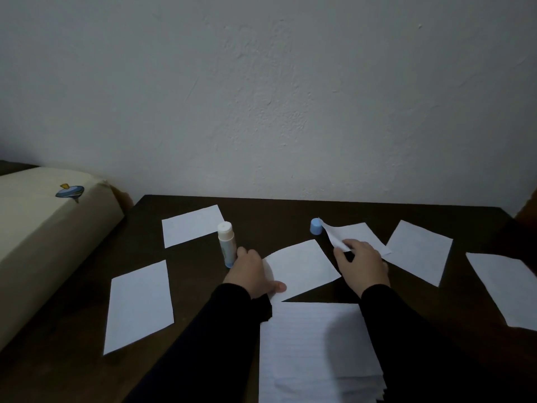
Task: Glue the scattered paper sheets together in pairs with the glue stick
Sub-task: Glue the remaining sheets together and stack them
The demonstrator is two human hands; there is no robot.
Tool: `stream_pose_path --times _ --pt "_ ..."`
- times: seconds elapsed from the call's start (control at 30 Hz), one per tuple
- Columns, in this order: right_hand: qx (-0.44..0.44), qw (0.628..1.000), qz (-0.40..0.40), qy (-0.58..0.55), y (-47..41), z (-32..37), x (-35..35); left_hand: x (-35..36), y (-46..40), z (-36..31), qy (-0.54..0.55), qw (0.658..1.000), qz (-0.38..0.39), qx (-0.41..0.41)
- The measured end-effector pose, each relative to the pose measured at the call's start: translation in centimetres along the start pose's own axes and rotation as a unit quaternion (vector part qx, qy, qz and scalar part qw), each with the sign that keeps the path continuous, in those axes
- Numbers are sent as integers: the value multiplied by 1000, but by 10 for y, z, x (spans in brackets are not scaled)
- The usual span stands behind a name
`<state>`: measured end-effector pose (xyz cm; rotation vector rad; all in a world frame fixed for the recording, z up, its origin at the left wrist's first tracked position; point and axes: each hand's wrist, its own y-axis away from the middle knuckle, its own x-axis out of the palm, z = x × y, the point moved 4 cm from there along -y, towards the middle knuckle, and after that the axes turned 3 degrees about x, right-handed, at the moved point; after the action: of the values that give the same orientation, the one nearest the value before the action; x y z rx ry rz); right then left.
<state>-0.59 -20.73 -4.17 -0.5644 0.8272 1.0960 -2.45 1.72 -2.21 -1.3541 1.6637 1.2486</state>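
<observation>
Left hand [249, 271]: we are seeing it resting on the middle sheet [302, 269], thumb pressing the paper's near edge; fingers just beside the glue stick [226, 245], whether touching we cannot tell.
Right hand [361, 264]: pinching a curled sheet [353, 237] and lifting its far corner off the table [276, 210].
Glue stick: standing upright, uncapped; blue cap [316, 226] sitting apart, by the curled sheet's raised corner.
Other sheets: lying scattered flat; lined stack [313, 356] lying nearest us.
</observation>
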Motion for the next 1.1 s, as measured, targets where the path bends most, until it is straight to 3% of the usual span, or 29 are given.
stream_pose_path --times 0.3,0.47,0.6,0.8,0.97,1.1 --pt "-27 992 -53 -115 15 17 -7 -5 -1 4 193 980 -13 49" --pt "-31 979 -94 -176 27 22 -13 -2 -3 2 118 991 -56 39" --pt "-79 986 -85 -118 40 28 -2 -2 -3 3 143 986 -72 40" --pt "-148 988 -28 -33 62 44 19 -4 2 -7 377 921 -49 79" --pt "-204 976 64 44 69 50 28 1 2 -1 395 915 -61 46" --pt "-153 988 29 9 51 36 14 2 2 7 393 918 -46 23"
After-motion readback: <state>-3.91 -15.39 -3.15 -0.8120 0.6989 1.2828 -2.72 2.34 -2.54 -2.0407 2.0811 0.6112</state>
